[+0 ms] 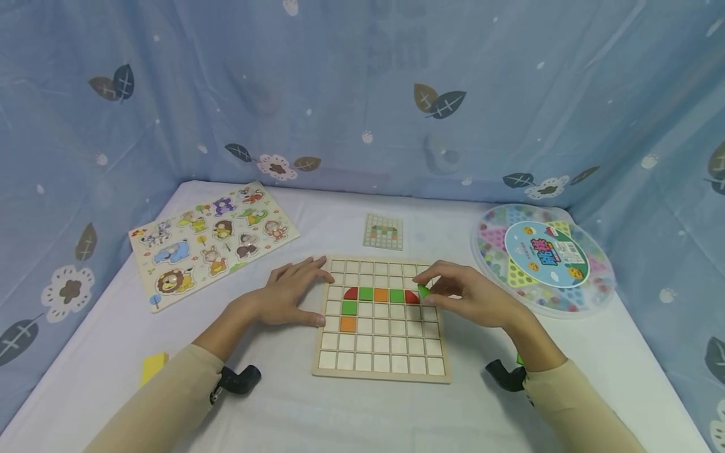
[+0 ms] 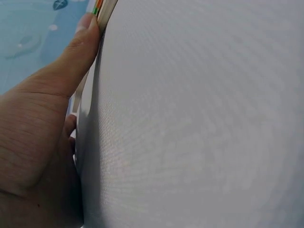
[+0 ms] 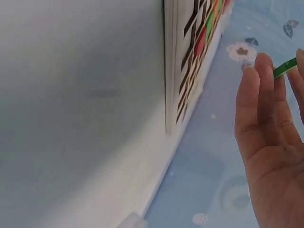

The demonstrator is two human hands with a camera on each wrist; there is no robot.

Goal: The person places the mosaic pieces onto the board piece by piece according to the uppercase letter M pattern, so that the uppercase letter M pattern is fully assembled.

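Observation:
A square wooden grid board [image 1: 381, 363] lies on the white cloth. A row of tiles runs across it: a red rounded tile [image 1: 351, 293] at the left, green, orange and green squares, then another red rounded tile [image 1: 411, 296]. Below the row's left end sit a green tile [image 1: 349, 307] and an orange tile [image 1: 348, 324]. My left hand [image 1: 289, 294] rests at the board's left edge, thumb and fingers spread against it. Over the right side of the grid, my right hand [image 1: 467, 292] pinches a green tile [image 1: 423, 291] between thumb and fingers; its full shape is partly hidden.
Behind the board lies a small pattern card [image 1: 383, 231]. An animal puzzle board [image 1: 198, 248] is at the back left, a round clear game box [image 1: 493, 277] at the back right. A yellow block [image 1: 153, 365] lies by the left forearm; something green [image 1: 519, 359] shows beside the right wrist.

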